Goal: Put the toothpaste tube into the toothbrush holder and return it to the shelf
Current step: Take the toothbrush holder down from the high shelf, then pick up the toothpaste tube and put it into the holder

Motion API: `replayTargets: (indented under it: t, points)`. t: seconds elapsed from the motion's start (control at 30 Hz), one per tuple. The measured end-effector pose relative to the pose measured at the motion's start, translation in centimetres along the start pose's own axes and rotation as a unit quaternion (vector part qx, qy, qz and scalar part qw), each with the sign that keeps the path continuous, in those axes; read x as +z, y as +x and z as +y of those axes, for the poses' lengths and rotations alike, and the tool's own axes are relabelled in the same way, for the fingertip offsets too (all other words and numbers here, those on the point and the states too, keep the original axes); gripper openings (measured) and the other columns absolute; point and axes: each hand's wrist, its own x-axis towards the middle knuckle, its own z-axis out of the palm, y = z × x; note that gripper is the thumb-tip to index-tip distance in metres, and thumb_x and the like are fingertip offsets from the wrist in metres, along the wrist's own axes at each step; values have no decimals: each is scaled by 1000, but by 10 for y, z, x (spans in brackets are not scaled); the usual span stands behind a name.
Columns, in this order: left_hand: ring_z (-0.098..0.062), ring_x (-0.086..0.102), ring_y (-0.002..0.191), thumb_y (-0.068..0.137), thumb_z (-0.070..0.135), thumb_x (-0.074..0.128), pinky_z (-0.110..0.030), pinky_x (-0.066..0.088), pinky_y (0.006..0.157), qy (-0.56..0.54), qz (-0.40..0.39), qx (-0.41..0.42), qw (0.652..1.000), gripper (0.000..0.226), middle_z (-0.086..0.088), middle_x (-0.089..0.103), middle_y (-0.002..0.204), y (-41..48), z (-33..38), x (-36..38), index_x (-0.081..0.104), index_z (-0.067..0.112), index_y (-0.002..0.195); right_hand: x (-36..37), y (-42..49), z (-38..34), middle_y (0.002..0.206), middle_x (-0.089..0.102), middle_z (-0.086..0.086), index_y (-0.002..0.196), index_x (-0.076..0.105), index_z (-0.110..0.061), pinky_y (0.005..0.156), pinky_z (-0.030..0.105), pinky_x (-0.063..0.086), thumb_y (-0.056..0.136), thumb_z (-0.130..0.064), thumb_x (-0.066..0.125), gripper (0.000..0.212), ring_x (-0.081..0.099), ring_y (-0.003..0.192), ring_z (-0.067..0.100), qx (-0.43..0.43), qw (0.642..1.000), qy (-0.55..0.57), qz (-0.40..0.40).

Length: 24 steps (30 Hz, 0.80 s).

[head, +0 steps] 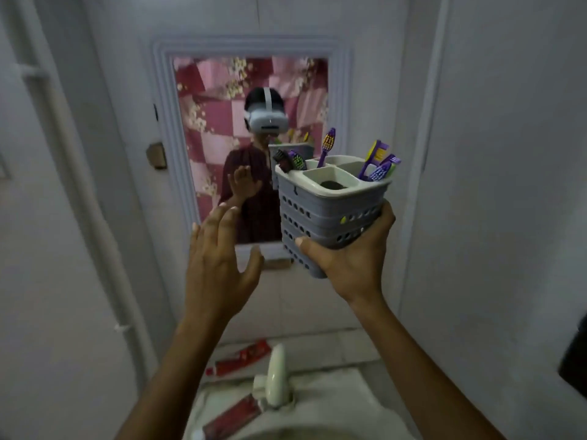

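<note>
My right hand [349, 258] grips the grey perforated toothbrush holder [327, 214] from below, held up in front of the mirror. Several toothbrushes [376, 168] stand in its compartments; the front compartment has no brush in it. My left hand [219, 265] is raised beside the holder, fingers spread, holding nothing. Two red toothpaste tubes lie below: one [241, 357] on the ledge behind the sink, the other [232, 417] on the sink's left rim.
A mirror [219, 100] in a white frame hangs straight ahead and reflects a person with a headset. A narrow shelf [276, 263] sits under the mirror. A white tap [276, 376] stands on the sink [343, 404]. Pipes run down the left wall.
</note>
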Motion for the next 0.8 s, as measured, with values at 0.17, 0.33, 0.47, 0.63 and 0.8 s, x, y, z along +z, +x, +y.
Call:
replayTargets:
  t: [0.17,0.33,0.47,0.63,0.8]
  points:
    - [-35,44,129,82,35,50,-54,29,112,-12,-90,-66,994,61,-18,48,139,-74,-37,28,42,5,134,5,-70,44,138,48,8,140,27,-20,95,3,42,46,-31,95,117,54,123,12,38,999,-29,-23]
    - [-33,44,129,81,34,51,-48,33,109,-26,-172,-101,980,60,-19,49,138,-112,-73,54,44,5,134,10,-109,86,142,43,16,145,25,0,100,5,40,47,-23,94,122,50,128,18,90,993,-73,-23]
    - [-31,45,127,85,32,55,-44,38,104,-53,-238,-141,960,57,-16,49,138,-139,-94,71,42,8,135,1,-125,115,142,43,12,144,24,1,107,22,45,47,-16,94,121,51,128,16,125,988,-86,2]
    - [-30,52,118,79,36,54,-39,41,95,-51,-312,-180,931,56,-12,57,130,-186,-119,94,50,11,129,-17,-146,159,139,45,11,142,26,4,103,20,49,45,-11,90,117,55,125,10,179,980,-87,5]
    - [-29,54,116,74,50,54,-44,47,91,-11,-401,-230,887,60,-10,59,128,-226,-141,112,55,17,124,-31,-178,198,135,49,19,137,27,8,94,11,49,44,1,91,113,58,116,-3,226,970,-91,-18]
